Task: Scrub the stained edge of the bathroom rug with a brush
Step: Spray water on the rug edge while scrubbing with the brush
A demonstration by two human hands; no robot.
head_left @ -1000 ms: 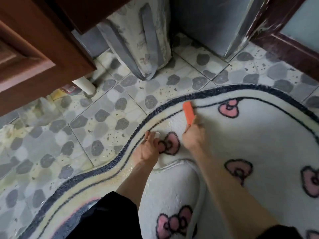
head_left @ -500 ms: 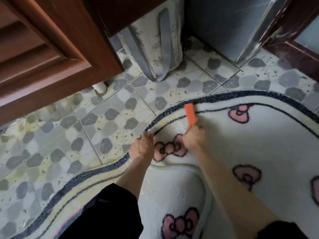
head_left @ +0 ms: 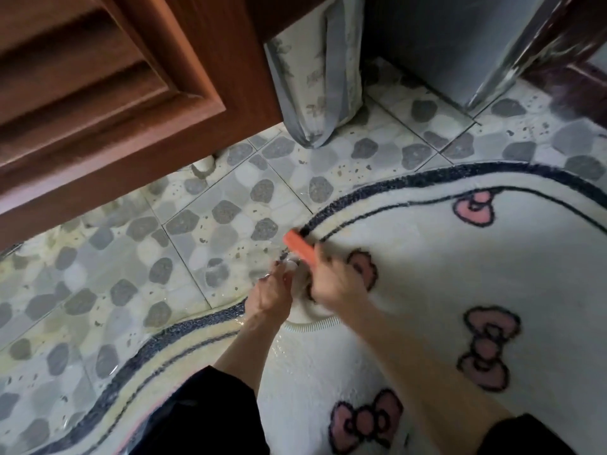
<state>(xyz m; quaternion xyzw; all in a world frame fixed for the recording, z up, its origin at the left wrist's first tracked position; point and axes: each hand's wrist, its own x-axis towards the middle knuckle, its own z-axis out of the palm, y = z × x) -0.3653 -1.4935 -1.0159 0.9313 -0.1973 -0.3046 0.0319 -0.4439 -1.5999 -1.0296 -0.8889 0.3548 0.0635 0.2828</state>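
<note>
A white fluffy rug point(head_left: 427, 274) with pink bows and a dark blue border lies on the tiled floor; its yellowish stained edge point(head_left: 210, 336) curves beside the wet tiles. My right hand point(head_left: 335, 280) grips an orange brush point(head_left: 299, 247), whose far end sits on the rug's border where the blue line bends. My left hand point(head_left: 272, 293) rests just left of it, its fingers holding the rug's edge down at the border. Motion blurs both hands, and the brush bristles are hidden.
A brown wooden cabinet door point(head_left: 108, 100) overhangs the floor at upper left. A patterned fabric bag point(head_left: 315, 77) with grey straps stands behind the rug, beside a grey panel point(head_left: 443, 44). Wet pebble-pattern tiles point(head_left: 197, 238) lie to the left. My dark-clothed knee point(head_left: 203, 415) is at the bottom.
My right hand has swung the brush left and outward, from the inner rug to the blue border. My left hand stays at the edge. The camera moved closer.
</note>
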